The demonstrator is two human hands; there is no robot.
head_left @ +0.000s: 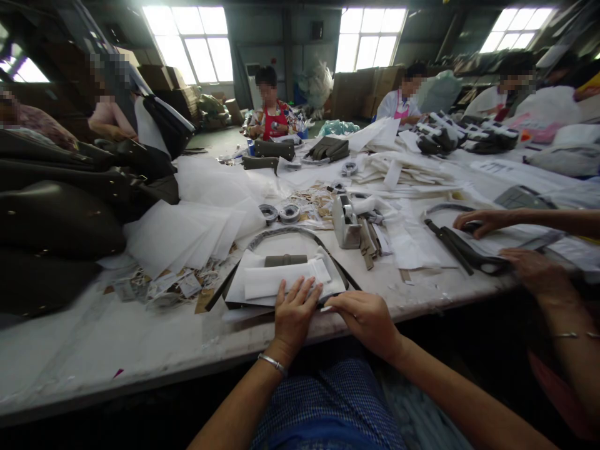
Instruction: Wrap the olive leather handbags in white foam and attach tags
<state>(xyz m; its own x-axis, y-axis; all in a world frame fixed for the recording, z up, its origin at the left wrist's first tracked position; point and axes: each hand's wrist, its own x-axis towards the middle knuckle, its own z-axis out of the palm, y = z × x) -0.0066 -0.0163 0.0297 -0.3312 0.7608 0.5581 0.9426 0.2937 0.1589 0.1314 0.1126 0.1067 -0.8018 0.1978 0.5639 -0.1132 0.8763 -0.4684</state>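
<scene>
Both hands (294, 312) at bag (285, 260); small tags (189, 285) illegible

No readable text for us here, folks! We're scanning round to eight o'clock, and there's a heap of tags (190, 284), pale little faces turned every way, their surfaces too small and blurred for us to make out a word. Over we go, between two and three o'clock: dark marks on a white sheet (492, 167), and we can't tell whether they're letters, figures or something else!
</scene>
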